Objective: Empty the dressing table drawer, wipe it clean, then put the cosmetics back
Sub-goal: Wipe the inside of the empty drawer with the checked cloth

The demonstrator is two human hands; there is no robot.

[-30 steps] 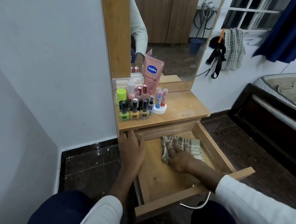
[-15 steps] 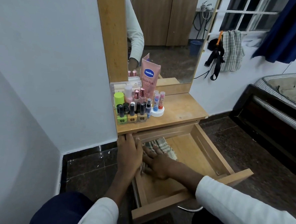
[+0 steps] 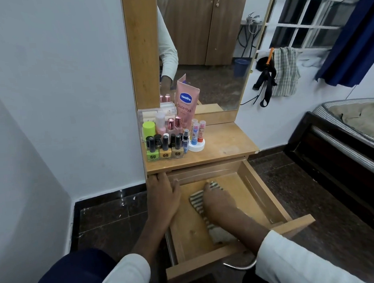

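The wooden drawer (image 3: 270,198) of the dressing table is pulled out and holds only a striped cloth (image 3: 197,203). My right hand (image 3: 217,201) lies flat on the cloth inside the drawer, pressing it against the bottom. My left hand (image 3: 163,194) rests palm down on the drawer's left rim, just under the tabletop edge. The cosmetics stand on the tabletop (image 3: 225,145) at its left: nail polish bottles (image 3: 164,148), a pink Vaseline tube (image 3: 187,105), lip balm sticks (image 3: 198,130) and a green-capped bottle (image 3: 148,129).
A mirror (image 3: 209,52) rises behind the tabletop. The white wall is close on the left. A dark wooden bed frame (image 3: 335,154) stands at the right. A metal handle (image 3: 242,266) sticks out of the drawer front. The floor is dark tile.
My right hand has slid the cloth from the drawer's right to its left rear, then back toward the middle, fingers now pointing to the back. My left hand stays on the rim.
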